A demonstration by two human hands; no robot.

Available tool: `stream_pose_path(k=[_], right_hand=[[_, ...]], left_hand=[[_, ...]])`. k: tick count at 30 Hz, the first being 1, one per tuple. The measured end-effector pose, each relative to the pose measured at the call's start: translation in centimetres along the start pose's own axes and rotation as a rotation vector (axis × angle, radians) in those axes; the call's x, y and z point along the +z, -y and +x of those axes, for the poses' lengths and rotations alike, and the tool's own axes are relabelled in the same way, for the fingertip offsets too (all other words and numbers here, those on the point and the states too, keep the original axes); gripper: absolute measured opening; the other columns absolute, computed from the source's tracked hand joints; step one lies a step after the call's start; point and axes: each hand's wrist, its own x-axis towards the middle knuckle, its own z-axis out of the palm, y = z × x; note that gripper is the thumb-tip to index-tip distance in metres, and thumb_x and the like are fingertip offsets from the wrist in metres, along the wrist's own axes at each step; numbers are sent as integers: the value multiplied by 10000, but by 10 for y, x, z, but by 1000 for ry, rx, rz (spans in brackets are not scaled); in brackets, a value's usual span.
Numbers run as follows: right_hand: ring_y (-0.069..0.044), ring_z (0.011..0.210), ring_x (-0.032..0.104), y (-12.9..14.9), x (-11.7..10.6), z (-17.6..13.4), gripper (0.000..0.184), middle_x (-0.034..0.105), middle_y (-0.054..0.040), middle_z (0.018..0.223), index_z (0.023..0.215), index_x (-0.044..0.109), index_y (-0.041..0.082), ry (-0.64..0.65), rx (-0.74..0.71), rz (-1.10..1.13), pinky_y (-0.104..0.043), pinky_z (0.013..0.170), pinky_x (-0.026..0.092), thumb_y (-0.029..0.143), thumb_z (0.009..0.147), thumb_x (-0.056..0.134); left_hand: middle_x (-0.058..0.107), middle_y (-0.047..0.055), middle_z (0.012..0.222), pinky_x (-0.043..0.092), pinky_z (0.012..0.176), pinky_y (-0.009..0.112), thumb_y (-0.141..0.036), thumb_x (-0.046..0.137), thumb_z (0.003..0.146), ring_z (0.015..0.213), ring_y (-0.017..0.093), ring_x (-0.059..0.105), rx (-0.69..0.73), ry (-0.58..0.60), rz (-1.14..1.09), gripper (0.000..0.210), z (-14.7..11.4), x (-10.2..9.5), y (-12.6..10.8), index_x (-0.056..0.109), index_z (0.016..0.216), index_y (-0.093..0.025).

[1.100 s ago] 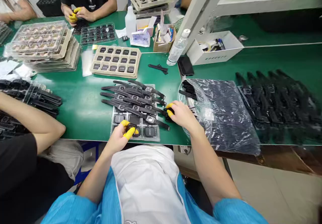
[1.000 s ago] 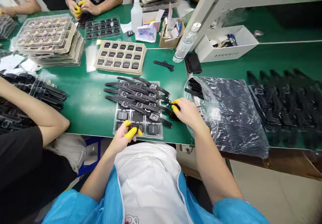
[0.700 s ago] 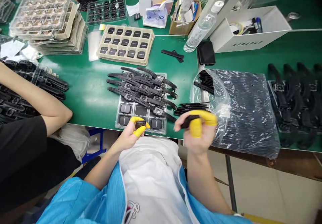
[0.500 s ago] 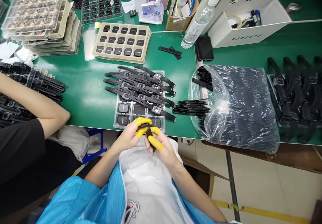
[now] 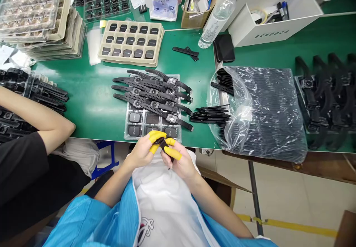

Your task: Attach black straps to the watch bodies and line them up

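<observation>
Yellow finger cots cover several fingertips on both hands. My left hand [image 5: 143, 150] pinches a small black watch case [image 5: 159, 140] just beyond the table's front edge. Against its side lies one end of a black watch strap [image 5: 164, 146], gripped by my right hand [image 5: 179, 160]; whether the two are joined I cannot tell. Just beyond my hands sits a clear plastic tray [image 5: 126, 128] with square watch cases in its near pockets. Across its far part lie several watches [image 5: 154, 92] with black straps, backs up.
Right of the tray are loose black straps [image 5: 210, 114] and a plastic bag [image 5: 272, 110] full of straps. A beige tray [image 5: 128, 41] of black squares, a water bottle [image 5: 218, 19] and a white box [image 5: 275, 32] stand farther back. A co-worker's arm [image 5: 36, 112] rests at left.
The strap end in my right hand has come up against the watch case in my left. The whole view has shifted slightly, and the table things stay in place.
</observation>
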Motion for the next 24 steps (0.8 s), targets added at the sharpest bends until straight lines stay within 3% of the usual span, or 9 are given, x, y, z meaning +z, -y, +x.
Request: stream_pose_path(k=[3,7,12,15,20,24], right_hand=[[-80,409,328,2,4,-1,316,487,84,517,920,575,213,-19,32,68,-213,431,252,449,871,779],[-72,407,309,4,5,-2,333,462,93,508,886,557,215,-33,59,113,-199,418,238,428,837,808],[-68,413,267,5,1,-3,335,416,104,508,880,547,214,-49,116,98,-192,411,212,421,834,807],[-72,416,268,4,0,-4,325,430,99,519,914,561,211,-37,121,59,-200,414,209,435,851,788],[-92,416,287,1,0,-6,335,465,89,514,939,555,222,-32,74,-12,-226,428,232,475,875,765],[-128,480,399,-2,-1,-6,379,539,52,577,973,558,233,-80,-27,-104,-257,488,325,565,912,731]], left_hand=[[639,137,1297,582,1020,420,-163,428,1038,1214,242,637,18,21,72,497,-2,-1,-1,469,1527,-239],[608,155,1311,570,1035,440,-244,394,1060,1212,255,617,18,134,32,496,1,-10,-5,437,1553,-210],[630,151,1236,579,995,440,-234,456,1022,1150,265,606,-5,199,236,440,6,-16,-10,529,1452,-168],[644,147,1223,582,988,431,-233,460,1020,1136,259,618,-37,255,217,416,5,-18,-9,556,1419,-166],[653,139,1296,556,1051,430,-226,430,1060,1208,245,628,-28,211,17,427,0,-19,-4,513,1479,-212],[684,119,1199,588,892,345,-291,582,1027,1039,203,680,-93,95,-63,438,-4,-15,-1,536,1456,-218]])
